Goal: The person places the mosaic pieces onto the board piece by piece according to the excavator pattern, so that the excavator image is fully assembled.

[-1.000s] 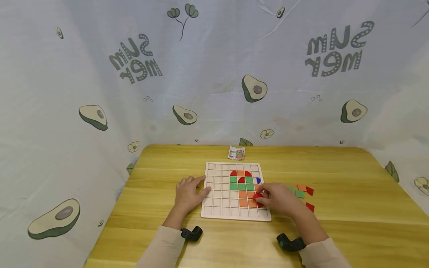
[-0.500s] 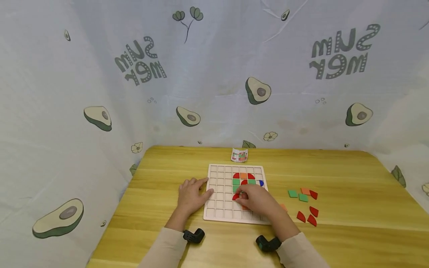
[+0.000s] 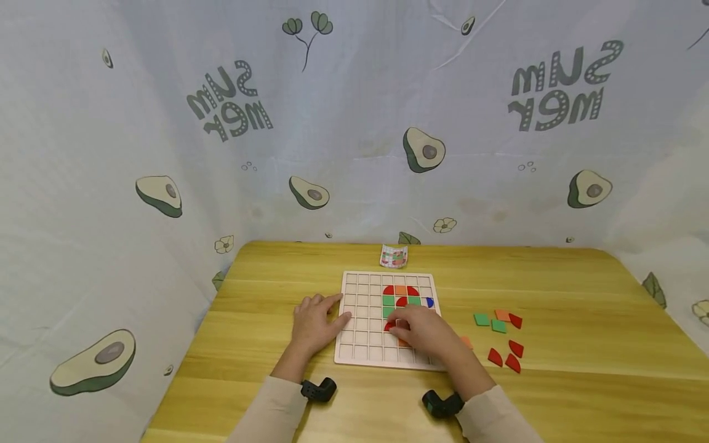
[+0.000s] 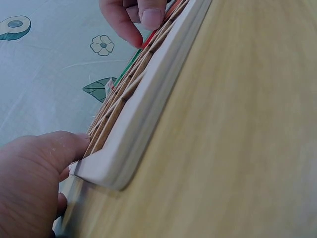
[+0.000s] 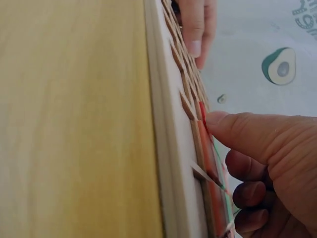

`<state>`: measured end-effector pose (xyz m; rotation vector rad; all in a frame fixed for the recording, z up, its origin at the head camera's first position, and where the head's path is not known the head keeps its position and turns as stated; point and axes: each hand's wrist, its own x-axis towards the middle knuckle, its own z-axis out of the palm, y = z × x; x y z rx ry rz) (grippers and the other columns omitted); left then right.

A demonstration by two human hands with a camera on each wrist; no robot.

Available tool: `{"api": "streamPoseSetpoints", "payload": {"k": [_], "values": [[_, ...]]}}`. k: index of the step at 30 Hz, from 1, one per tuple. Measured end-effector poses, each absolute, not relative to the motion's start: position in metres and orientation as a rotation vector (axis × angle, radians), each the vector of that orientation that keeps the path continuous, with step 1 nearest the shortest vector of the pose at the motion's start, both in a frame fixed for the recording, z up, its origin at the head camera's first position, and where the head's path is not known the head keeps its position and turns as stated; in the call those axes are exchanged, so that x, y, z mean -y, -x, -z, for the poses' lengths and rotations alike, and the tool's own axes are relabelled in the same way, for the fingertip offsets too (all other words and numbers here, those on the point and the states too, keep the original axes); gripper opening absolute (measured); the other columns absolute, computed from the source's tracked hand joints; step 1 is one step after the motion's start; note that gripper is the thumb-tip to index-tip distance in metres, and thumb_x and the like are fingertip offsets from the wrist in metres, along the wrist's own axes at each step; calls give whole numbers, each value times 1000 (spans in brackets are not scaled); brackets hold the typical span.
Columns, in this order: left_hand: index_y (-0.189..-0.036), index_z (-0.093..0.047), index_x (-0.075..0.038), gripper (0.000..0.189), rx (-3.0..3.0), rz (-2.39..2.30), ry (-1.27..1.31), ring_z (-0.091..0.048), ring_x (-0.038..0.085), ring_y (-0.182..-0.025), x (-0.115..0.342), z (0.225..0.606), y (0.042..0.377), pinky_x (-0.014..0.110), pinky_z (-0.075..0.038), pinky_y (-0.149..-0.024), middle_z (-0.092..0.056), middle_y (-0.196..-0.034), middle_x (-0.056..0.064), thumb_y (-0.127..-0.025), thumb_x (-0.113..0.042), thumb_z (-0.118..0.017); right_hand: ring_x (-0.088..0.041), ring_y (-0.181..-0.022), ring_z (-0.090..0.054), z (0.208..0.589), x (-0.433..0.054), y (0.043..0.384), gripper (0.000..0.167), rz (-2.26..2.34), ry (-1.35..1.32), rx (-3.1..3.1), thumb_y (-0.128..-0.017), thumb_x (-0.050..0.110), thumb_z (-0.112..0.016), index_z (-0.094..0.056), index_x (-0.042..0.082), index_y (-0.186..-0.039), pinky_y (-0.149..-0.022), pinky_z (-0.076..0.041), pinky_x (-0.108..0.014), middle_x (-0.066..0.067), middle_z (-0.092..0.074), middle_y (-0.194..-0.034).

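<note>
A wooden grid board lies on the table, its right half bearing red, green and orange tiles and a blue half-round tile. My right hand is over the lower middle of the board, thumb and index finger pinching a red quarter-circle tile at a cell just below the green tiles. In the right wrist view the thumb touches this red tile, which sits low between the grid ridges. My left hand rests at the board's left edge, fingers relaxed, thumb over the rim. Tiles under the right hand are hidden.
On the table right of the board lie loose green tiles, an orange tile and several red quarter-circle tiles. Another orange tile shows beside the right forearm. A small printed pattern card stands behind the board.
My right hand has moved left with the red tile, from the board's right side to its lower middle, and stayed there over the last half second. The left hand stays at the edge.
</note>
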<state>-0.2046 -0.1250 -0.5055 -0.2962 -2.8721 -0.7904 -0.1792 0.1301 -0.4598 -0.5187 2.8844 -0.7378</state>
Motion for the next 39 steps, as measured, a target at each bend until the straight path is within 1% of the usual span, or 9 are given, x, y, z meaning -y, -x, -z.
{"api": "streamPoseSetpoints", "payload": {"k": [5, 10, 14, 23, 26, 29, 32, 35, 39], "values": [[-138, -65, -28, 53, 2866, 792, 305, -42, 15, -84, 124, 506, 205, 37, -32, -81, -54, -86, -6, -91, -53, -67, -12, -81, -53, 452, -144, 175, 18, 788, 459, -2854, -93, 22, -74, -76, 20, -111, -78, -49, -34, 8, -66, -91], [-138, -66, -27, 53, 2857, 800, 306, -42, 16, -85, 123, 506, 205, 37, -32, -81, -55, -87, -6, -91, -52, -68, -14, -74, -50, 444, -168, 169, 17, 808, 388, -2846, -95, 21, -72, -76, 17, -111, -66, -44, -29, 4, -58, -80], [-138, -65, -28, 53, 2863, 793, 306, -42, 15, -85, 123, 505, 205, 37, -32, -81, -55, -87, -6, -91, -52, -67, -15, -71, -49, 442, -192, 163, 18, 836, 339, -2842, -96, 19, -70, -75, 14, -113, -61, -41, -27, 2, -56, -79], [-138, -66, -28, 53, 2871, 793, 293, -41, 16, -85, 124, 503, 205, 36, -31, -80, -54, -86, -6, -91, -52, -68, -14, -71, -48, 445, -249, 148, 23, 813, 239, -2805, -97, 26, -70, -73, 14, -116, -61, -42, -27, 2, -57, -81], [-138, -66, -28, 53, 2872, 794, 287, -41, 15, -84, 124, 503, 205, 36, -31, -80, -54, -86, -6, -91, -52, -68, -13, -66, -49, 445, -265, 142, 25, 817, 247, -2790, -97, 28, -69, -72, 13, -117, -60, -43, -27, 3, -58, -79], [-138, -66, -28, 53, 2869, 793, 284, -41, 15, -84, 123, 503, 205, 35, -31, -80, -54, -86, -6, -91, -52, -68, -11, -64, -51, 446, -280, 137, 24, 868, 248, -2716, -97, 26, -69, -71, 11, -116, -61, -45, -27, 2, -61, -78], [-138, -66, -28, 53, 2871, 787, 284, -41, 15, -84, 123, 504, 205, 35, -31, -79, -54, -87, -6, -91, -53, -68, -8, -72, -53, 444, -296, 133, 24, 910, 264, -2627, -97, 23, -70, -71, 10, -117, -66, -47, -26, 0, -64, -87], [-138, -65, -28, 53, 2873, 787, 282, -41, 15, -84, 124, 504, 204, 35, -30, -79, -55, -87, -6, -91, -52, -68, -5, -78, -49, 442, -309, 130, 25, 919, 296, -2568, -94, 18, -72, -70, 9, -117, -68, -44, -24, -2, -61, -93], [-138, -66, -28, 53, 2871, 790, 281, -41, 15, -84, 124, 504, 203, 35, -30, -79, -55, -87, -5, -91, -52, -68, -7, -76, -45, 442, -314, 128, 25, 930, 295, -2535, -91, 14, -75, -69, 9, -115, -66, -40, -25, -4, -56, -90]]}}
